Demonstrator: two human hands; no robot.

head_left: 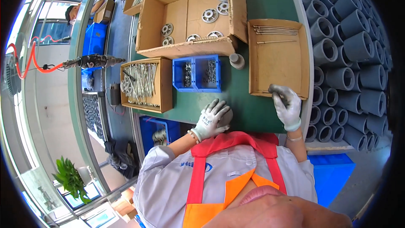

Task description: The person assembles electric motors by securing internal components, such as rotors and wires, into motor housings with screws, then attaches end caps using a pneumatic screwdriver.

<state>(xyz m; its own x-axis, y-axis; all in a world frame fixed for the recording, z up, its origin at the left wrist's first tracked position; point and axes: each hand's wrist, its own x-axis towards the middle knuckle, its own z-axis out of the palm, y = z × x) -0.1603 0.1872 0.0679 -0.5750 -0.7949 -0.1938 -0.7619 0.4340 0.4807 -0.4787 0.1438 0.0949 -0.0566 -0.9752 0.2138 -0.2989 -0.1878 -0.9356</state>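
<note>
My left hand [212, 119], in a white glove with grey fingertips, lies with its fingers stretched out over a rounded grey object [228, 116] at the table's near edge. The hand covers much of that object, so its kind is unclear. My right hand [289, 109], gloved the same way, is over the near edge of a shallow cardboard tray [278, 71]. Its fingers are pinched together; a thin bit shows beside the fingertips, too small to name. Several long metal rods [276, 30] lie at the tray's far end.
A large cardboard box [185, 48] holds round metal discs [209, 15]. Nearer are a cardboard box of long bolts [145, 82], a blue two-part bin [197, 88] of small hardware, and a grey cylindrical piece [237, 61]. Grey tubes [358, 46] are stacked at right. A power screwdriver [95, 61] hangs at left.
</note>
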